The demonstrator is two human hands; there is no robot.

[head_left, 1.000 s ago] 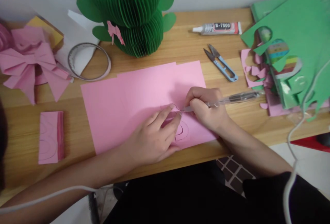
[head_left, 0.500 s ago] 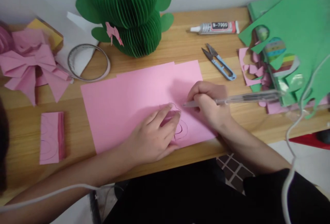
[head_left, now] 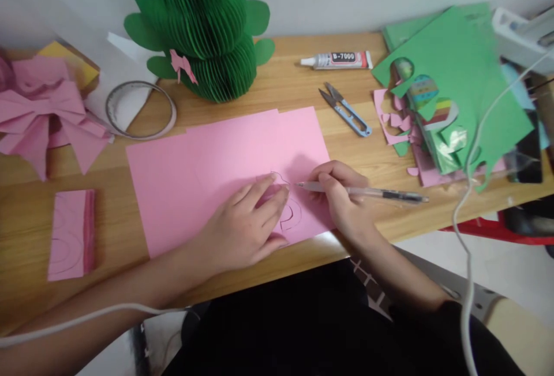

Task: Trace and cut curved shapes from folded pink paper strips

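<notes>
In the head view, my left hand (head_left: 244,226) lies on pink paper (head_left: 173,185) with its fingers stretched out. Partly under those fingertips is a smaller pink piece, mostly hidden. Curved dark pen lines and a drawn round shape (head_left: 291,214) show on the paper just right of the fingers. My right hand (head_left: 346,194) is closed around a clear pen (head_left: 367,192) in a writing grip. The pen's tip points left, close to the end of a curved line near my left fingertips; whether it touches the paper I cannot tell.
Behind the paper stands a green honeycomb paper shape (head_left: 208,36). Around it lie a tape roll (head_left: 141,109), pink bows (head_left: 52,105), a folded pink stack (head_left: 71,235), a glue tube (head_left: 337,60), thread snips (head_left: 346,112) and green sheets (head_left: 467,76) with scraps. A white cable (head_left: 470,191) hangs at right.
The pen moved right, away from the drawn line, then came back near it with its barrel swung lower. My left hand stays on the paper. The view has shifted right.
</notes>
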